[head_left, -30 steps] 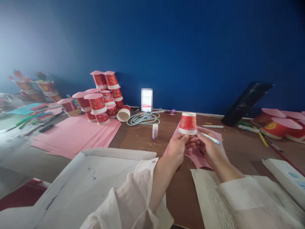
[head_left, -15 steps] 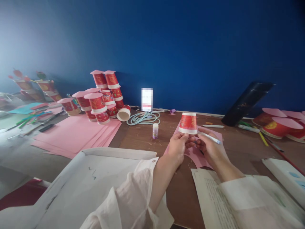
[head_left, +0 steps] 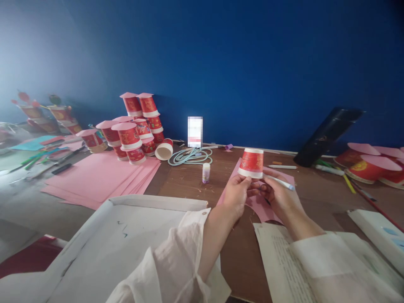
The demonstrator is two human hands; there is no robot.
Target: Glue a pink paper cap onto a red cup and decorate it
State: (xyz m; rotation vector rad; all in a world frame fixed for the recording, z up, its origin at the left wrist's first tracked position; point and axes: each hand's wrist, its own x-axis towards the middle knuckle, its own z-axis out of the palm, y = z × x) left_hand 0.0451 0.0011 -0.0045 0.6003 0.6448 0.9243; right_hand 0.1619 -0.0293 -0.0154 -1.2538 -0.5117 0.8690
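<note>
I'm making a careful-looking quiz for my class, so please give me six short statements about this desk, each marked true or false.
1. The left hand holds a red paper cup. True.
2. That cup is right way up. False: it is upside down, narrow end on top.
3. The right hand has scissors in it. False: it has a white pen.
4. A tipped cup lies beside a coiled cord. True.
5. The black cylinder is tilted. True.
6. The stacked cups nearest the cord have green tops. False: their paper tops are pink.

Brown table (head_left: 184, 180), pink sheets (head_left: 107, 179), glue stick (head_left: 205, 174), coiled cord (head_left: 192, 158)
</note>
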